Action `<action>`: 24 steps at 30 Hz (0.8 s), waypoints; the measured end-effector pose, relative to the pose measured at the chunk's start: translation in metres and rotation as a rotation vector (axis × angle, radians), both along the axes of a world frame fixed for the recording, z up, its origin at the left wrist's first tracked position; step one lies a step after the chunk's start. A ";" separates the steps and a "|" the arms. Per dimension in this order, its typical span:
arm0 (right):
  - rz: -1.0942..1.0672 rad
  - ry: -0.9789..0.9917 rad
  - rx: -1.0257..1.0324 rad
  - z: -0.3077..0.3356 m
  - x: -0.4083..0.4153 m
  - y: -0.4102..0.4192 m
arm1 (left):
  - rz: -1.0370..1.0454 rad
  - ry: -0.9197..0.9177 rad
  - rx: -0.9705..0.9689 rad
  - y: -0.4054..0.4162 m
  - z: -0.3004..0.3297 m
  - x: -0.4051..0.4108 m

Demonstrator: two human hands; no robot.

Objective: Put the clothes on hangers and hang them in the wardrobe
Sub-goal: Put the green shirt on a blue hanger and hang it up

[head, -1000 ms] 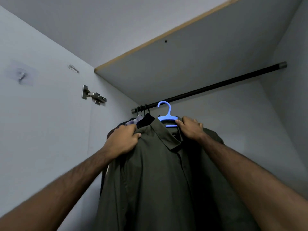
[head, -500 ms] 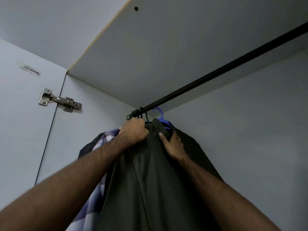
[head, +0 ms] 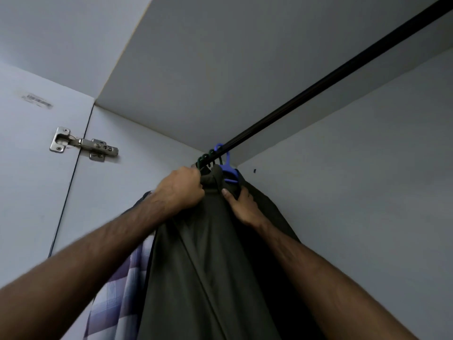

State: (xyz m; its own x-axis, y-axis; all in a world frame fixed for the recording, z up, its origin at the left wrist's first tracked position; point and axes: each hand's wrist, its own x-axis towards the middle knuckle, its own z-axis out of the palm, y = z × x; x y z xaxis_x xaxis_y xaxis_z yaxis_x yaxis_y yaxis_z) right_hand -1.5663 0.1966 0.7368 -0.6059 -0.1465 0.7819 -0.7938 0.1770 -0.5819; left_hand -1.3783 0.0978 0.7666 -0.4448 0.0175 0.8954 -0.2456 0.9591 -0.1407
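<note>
A dark olive shirt (head: 208,266) hangs on a blue hanger (head: 227,168), whose hook sits over the black wardrobe rod (head: 318,89) at its left end. My left hand (head: 182,190) grips the shirt's left shoulder just under the collar. My right hand (head: 241,202) grips the right shoulder beside the hanger's blue body. Dark green hanger hooks (head: 206,157) crowd the rod just left of the blue one.
A purple and white checked shirt (head: 117,295) hangs to the left, partly behind my left arm. A metal door hinge (head: 83,144) sits on the left wall. The shelf underside (head: 220,57) lies close above the rod. The rod's right stretch carries nothing.
The blue hook has gone from just below the rod to over it. Both hands have risen with the shirt and the view has closed in on the left corner.
</note>
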 end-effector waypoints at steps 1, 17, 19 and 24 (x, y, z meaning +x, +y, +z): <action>0.010 0.009 0.011 -0.005 -0.003 -0.002 | 0.018 -0.004 -0.022 -0.002 -0.005 0.003; -0.327 0.584 0.041 -0.181 0.042 0.023 | -0.265 0.171 -0.203 -0.029 -0.091 0.018; 0.068 0.517 -0.032 -0.207 0.087 0.018 | -0.242 0.159 -0.221 -0.039 -0.088 0.018; 0.507 0.046 0.261 -0.251 0.154 0.003 | -0.164 0.106 -0.427 -0.042 -0.072 0.038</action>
